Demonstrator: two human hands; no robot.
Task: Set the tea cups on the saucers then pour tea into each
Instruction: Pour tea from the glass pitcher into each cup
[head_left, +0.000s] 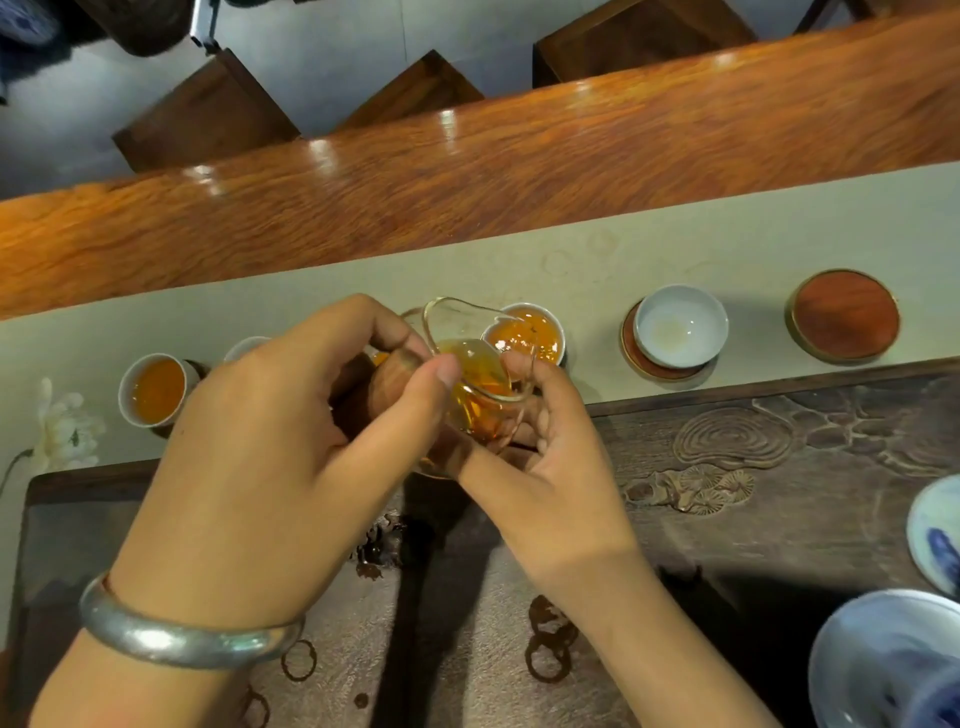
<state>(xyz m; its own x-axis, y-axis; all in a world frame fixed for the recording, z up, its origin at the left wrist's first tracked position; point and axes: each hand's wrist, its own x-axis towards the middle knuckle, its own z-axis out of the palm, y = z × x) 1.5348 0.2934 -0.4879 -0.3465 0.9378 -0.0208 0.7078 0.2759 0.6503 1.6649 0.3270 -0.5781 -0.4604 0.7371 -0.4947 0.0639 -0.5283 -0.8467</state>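
Nearest, at the near right edge, sit two blue-and-white porcelain bowls, partly cut off, on the dark carved tea tray that fills the near part of the table. Over the tray's far edge both hands meet on a glass fairness pitcher, tilted toward the far side with amber tea in it. The left hand, a silver bangle on its wrist, has thumb and fingers curled around the pitcher's wooden handle; the right hand curls its fingers against the pitcher's glass body from the right, so each grip is closed on the pitcher. Just beyond the spout, on the pale table runner, a white cup is nearly full of tea and seems to be the one being filled. To the far left another cup already holds tea; between them a further cup rim shows behind the left hand, its contents hidden. To the right an empty white cup rests on its saucer, slightly off-centre, and farther right a wooden saucer carries no cup. By this, pouring is well under way, with one cup left to fill and one saucer still lacking a cup. Beyond lie the polished table edge and dark stools.
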